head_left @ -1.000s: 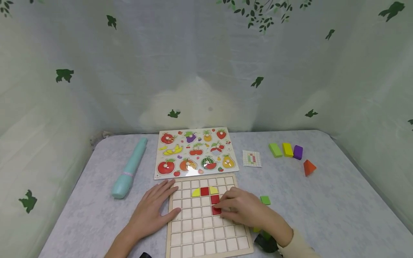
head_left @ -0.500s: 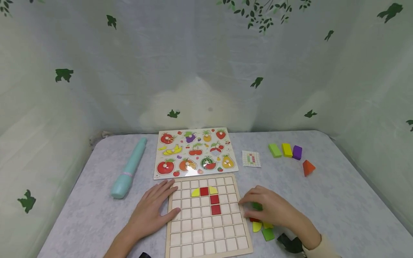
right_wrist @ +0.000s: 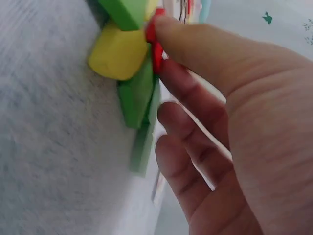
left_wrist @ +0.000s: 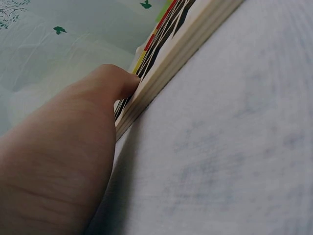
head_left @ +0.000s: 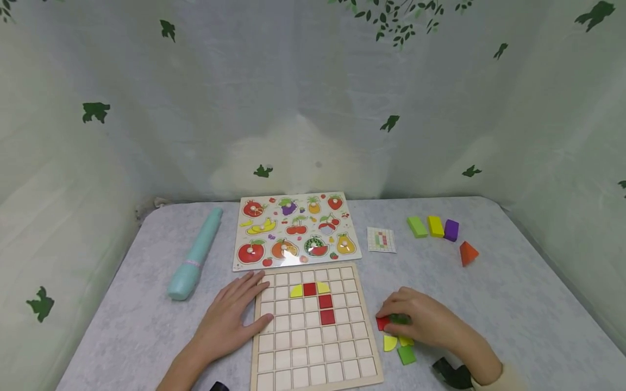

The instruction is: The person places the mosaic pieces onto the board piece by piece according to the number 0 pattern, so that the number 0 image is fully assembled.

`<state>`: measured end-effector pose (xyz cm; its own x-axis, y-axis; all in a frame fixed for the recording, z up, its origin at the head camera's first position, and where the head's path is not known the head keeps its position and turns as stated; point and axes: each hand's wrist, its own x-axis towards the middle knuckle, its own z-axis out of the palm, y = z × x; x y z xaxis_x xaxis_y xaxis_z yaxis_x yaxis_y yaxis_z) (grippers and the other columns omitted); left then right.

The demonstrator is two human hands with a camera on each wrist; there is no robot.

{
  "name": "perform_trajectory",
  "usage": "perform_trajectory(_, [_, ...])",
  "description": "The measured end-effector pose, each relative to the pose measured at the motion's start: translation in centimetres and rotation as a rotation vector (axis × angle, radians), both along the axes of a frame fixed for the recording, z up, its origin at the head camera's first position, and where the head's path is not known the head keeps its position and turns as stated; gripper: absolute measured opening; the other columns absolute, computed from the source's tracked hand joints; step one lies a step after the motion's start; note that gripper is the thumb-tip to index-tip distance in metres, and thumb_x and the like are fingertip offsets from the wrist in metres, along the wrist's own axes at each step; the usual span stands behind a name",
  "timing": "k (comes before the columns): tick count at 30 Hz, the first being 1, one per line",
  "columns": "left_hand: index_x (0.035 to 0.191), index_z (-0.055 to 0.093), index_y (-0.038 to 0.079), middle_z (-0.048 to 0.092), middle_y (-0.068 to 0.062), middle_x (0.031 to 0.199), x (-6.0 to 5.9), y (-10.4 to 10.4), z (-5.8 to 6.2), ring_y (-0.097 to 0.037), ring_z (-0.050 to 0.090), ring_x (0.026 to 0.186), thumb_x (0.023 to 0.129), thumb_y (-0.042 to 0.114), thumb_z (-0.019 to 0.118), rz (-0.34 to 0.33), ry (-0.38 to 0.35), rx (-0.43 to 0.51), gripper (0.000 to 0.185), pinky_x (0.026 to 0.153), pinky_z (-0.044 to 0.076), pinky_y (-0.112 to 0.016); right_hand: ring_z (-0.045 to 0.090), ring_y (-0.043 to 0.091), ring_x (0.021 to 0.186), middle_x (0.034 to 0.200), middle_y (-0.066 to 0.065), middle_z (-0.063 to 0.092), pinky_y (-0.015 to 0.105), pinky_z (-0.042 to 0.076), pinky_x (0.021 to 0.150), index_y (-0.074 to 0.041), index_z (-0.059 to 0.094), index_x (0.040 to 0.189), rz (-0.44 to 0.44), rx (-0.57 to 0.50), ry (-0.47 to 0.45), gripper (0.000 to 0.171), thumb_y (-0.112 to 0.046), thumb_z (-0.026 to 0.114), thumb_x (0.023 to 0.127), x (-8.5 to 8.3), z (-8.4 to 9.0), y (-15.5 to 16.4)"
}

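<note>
My left hand [head_left: 229, 321] rests with straight fingers on the left edge of a wooden grid board [head_left: 317, 355]. Set in the board's cells are two yellow quarter-round tiles [head_left: 296, 291] with a red square tile [head_left: 310, 289] between them, and two more red tiles [head_left: 326, 316] below. Right of the board, my right hand [head_left: 425, 321] pinches a red tile [head_left: 381, 323] between thumb and fingers, over a small pile. In the right wrist view the pile shows green tiles [right_wrist: 137, 93] and a yellow tile [right_wrist: 117, 54], beside the red tile [right_wrist: 156, 54] at the fingertips.
A fruit puzzle board [head_left: 298, 231] touches the grid board's far edge. To its right lie a small pattern card [head_left: 381, 240], green, yellow and purple blocks [head_left: 451, 231] and an orange wedge [head_left: 468, 253]. A folded teal umbrella-like object [head_left: 195, 255] lies left.
My right hand has let go of the red tile on the board, moved right to the pile and taken another red tile. The left hand has stayed in place.
</note>
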<state>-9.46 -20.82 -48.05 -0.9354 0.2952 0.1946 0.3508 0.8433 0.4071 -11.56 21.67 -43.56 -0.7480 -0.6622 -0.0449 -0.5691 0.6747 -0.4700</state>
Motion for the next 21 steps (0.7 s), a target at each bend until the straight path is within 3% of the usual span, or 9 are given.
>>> perform_trajectory(14, [0.148, 0.057, 0.019, 0.043, 0.001, 0.163, 0.0, 0.0, 0.1, -0.028, 0.035, 0.152, 0.09, 0.056, 0.072, -0.005, 0.007, -0.003, 0.071, 0.12, 0.032, -0.057, 0.058, 0.001, 0.099, 0.11, -0.022, 0.066, 0.028, 0.058, 0.088, -0.03, 0.076, 0.119, -0.007, 0.005, -0.012, 0.027, -0.032, 0.078, 0.093, -0.1, 0.6, -1.2])
perform_trajectory(21, [0.148, 0.058, 0.019, 0.043, 0.001, 0.163, 0.0, -0.1, 0.0, -0.028, 0.035, 0.152, 0.09, 0.057, 0.071, -0.006, 0.008, -0.001, 0.07, 0.12, 0.031, -0.057, 0.057, 0.002, 0.097, 0.11, -0.019, 0.066, 0.024, 0.057, 0.084, -0.029, 0.076, 0.122, 0.058, -0.044, 0.011, 0.028, -0.035, 0.076, 0.095, -0.2, 0.6, -4.0])
